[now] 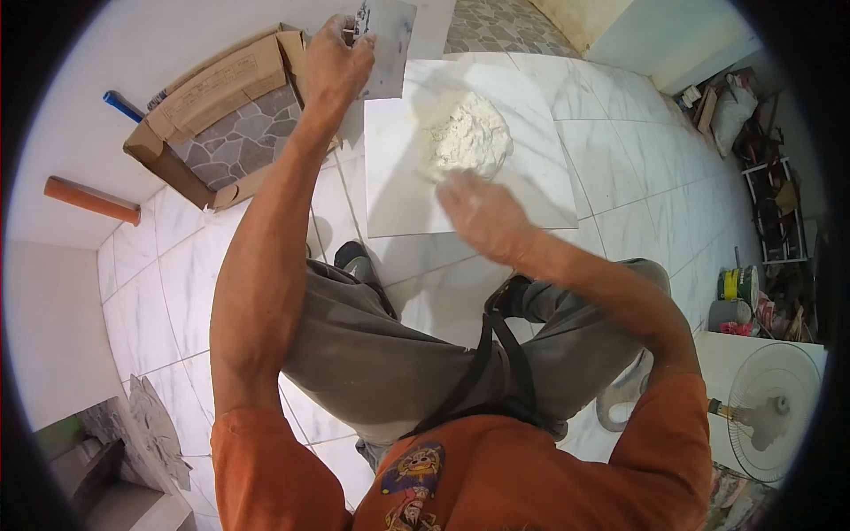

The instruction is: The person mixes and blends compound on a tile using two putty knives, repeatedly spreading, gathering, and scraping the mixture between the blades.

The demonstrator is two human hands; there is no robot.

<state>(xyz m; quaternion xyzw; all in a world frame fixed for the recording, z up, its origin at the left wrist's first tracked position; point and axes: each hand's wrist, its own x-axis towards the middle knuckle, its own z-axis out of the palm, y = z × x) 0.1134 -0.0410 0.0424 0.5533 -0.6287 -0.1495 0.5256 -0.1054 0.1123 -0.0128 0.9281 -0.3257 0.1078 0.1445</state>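
My left hand [341, 62] is closed around the handle of a flat steel trowel [387, 57], held up at the top of the view. Its broad grey blade has smears on it. Below and to the right, a mound of off-white plaster paste [472, 137] lies on a white marble-patterned tile [403, 168] on the floor. My right hand [482, 212] is at the near edge of the mound, blurred by motion. Whether its fingers touch the paste or hold anything, I cannot tell.
A cardboard box [221, 84] with stone-patterned tile leans at the left wall, near an orange pipe [93, 201] and a blue-handled tool [122, 105]. To the right are a fan [773, 411], paint cans [739, 285] and a cluttered rack [775, 208].
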